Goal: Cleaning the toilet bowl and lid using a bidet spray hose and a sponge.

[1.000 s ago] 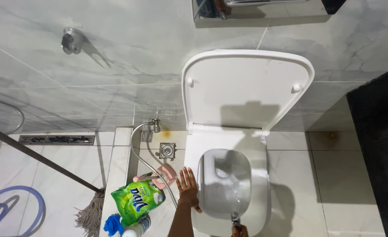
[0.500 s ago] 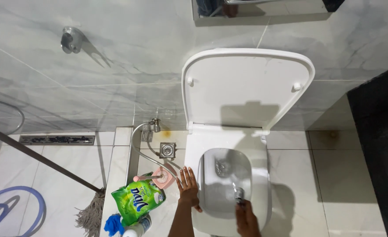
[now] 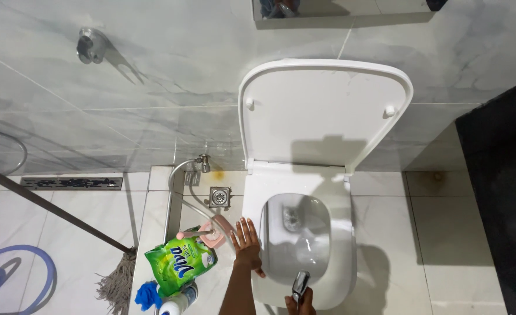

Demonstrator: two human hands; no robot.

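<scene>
Mop head (image 3: 116,284) and green detergent pouch (image 3: 180,262) on the floor; left hand (image 3: 247,245) flat, fingers spread, on the white toilet bowl's (image 3: 339,233) left rim; right hand (image 3: 300,303) gripping chrome spray nozzle (image 3: 299,285) above the front rim.

Spraying the toilet bowl

Our left hand (image 3: 247,241) rests flat on the toilet (image 3: 339,256) rim, our right hand (image 3: 300,304) grips a sprayer (image 3: 299,285) over the bowl; a green pouch (image 3: 180,260) lies beside a mop (image 3: 115,283).
</scene>
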